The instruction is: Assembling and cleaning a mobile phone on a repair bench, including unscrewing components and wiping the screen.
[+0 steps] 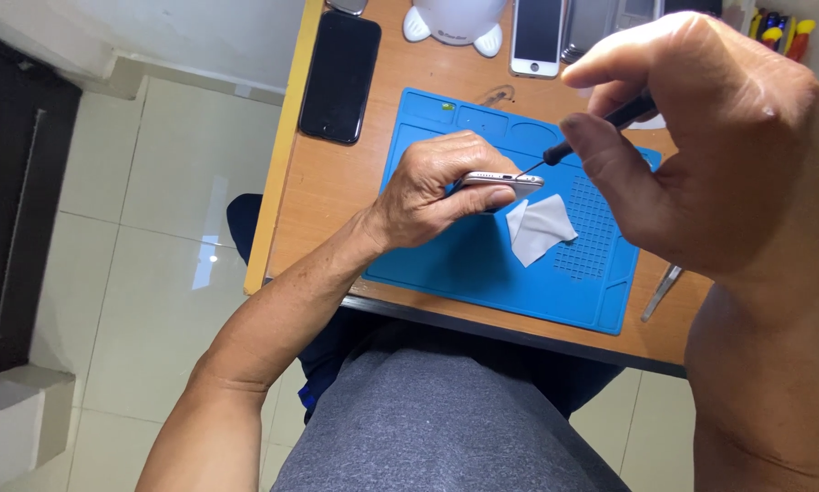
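My left hand (437, 187) grips a silver phone (503, 179) on its edge above a blue work mat (482, 264), the phone's bottom end facing right. My right hand (710, 137), close to the camera, pinches a thin black screwdriver (601, 128). The screwdriver's fine tip touches the phone's bottom end. A small grey cloth (539, 228) lies on the mat just under the phone.
On the wooden desk (323, 187) lie a black phone (340, 77) at the left, a white-fronted phone (537, 36) and a white rounded gadget (453, 23) at the back. Metal tweezers (662, 292) rest right of the mat. Coloured tool handles (778, 32) stand far right. Tiled floor lies left.
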